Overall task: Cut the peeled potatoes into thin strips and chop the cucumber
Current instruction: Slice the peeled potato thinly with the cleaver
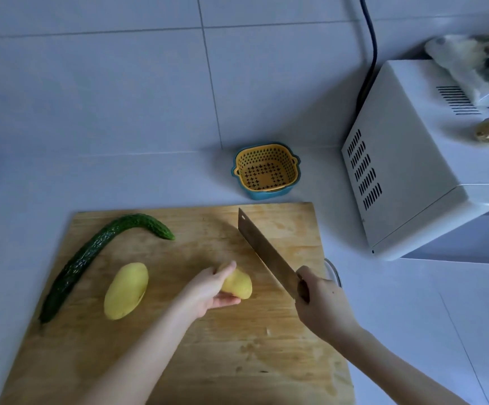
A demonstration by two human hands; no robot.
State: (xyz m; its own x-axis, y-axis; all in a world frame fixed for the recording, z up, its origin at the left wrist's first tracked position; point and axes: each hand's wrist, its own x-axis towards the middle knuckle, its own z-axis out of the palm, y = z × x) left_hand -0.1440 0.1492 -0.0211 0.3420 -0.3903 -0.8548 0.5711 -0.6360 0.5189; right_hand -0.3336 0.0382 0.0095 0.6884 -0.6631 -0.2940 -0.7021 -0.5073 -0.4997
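A person steadies a peeled potato (237, 283) on a wooden cutting board (155, 361), the left hand (212, 287) curled around it, fingers over the top and thumb beneath. The right hand (320, 302) grasps the handle of a cleaver (263, 249), whose blade angles up and away just beside the potato, not yet touching it. A second peeled potato (126, 290) lies near the left hand's outer side, and the whole cucumber (91, 258) rests farther out on that side. No cut shows in either vegetable. The risks, judged from here: the rounded, uncut potato may roll under the first stroke, and the extended fingertips lie toward the blade's side, so a slip could meet them.
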